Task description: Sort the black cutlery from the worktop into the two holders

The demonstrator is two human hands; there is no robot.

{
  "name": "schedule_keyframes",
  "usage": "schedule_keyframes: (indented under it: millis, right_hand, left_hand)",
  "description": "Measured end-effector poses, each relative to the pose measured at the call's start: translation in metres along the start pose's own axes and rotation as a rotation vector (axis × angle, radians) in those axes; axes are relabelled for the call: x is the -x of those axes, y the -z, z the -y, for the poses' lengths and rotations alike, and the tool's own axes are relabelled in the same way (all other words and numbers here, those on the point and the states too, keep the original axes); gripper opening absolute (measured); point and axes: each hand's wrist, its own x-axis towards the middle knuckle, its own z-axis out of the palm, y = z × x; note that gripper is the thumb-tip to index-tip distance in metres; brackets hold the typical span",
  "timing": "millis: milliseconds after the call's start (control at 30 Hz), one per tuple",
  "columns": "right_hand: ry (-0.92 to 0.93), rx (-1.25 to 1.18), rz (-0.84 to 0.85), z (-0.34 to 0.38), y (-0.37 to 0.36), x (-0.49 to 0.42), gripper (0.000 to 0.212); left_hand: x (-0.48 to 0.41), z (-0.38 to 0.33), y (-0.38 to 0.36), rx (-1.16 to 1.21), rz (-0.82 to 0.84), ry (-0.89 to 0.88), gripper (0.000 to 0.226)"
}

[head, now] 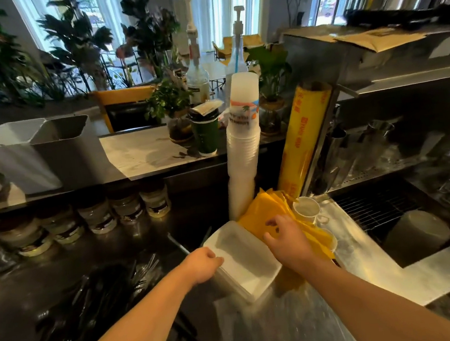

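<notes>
A heap of black cutlery in clear wrappers lies on the dark worktop at the lower left. Two grey rectangular holders, a lighter one and a darker one, stand side by side on the raised counter at the upper left. A stack of white plastic tubs sits in the middle of the worktop. My left hand grips the stack's left rim. My right hand hovers with spread fingers over the tubs' right edge and a pile of yellow napkins.
A tall stack of white cups and a yellow cling-film roll stand behind the tubs. Jars line the back of the worktop. A sink with a wire rack lies to the right. Pump bottles, a green cup and plants crowd the counter.
</notes>
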Motion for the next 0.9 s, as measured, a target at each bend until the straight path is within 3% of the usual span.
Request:
schedule_keyframes:
  millis: [333,600,733,900]
  right_hand:
    - [-0.143,0.024,-0.020,-0.002,-0.003,0.011,0.029]
    - [-0.131,-0.025,0.014,0.022,-0.034,0.029,0.019]
    - [-0.097,-0.050,0.060,0.047,-0.052,0.044,0.003]
    - [-0.081,0.021,0.212,0.086,-0.093,0.066,0.008]
  left_hand:
    - [0.027,0.031,0.027,0.117,0.058,0.033,0.025]
    - [0.047,0.052,0.043,0.117,0.095,0.069,0.029]
    - [0.058,0.074,0.064,0.146,0.085,0.087,0.031]
    - [0.078,0.113,0.091,0.146,0.079,0.138,0.025]
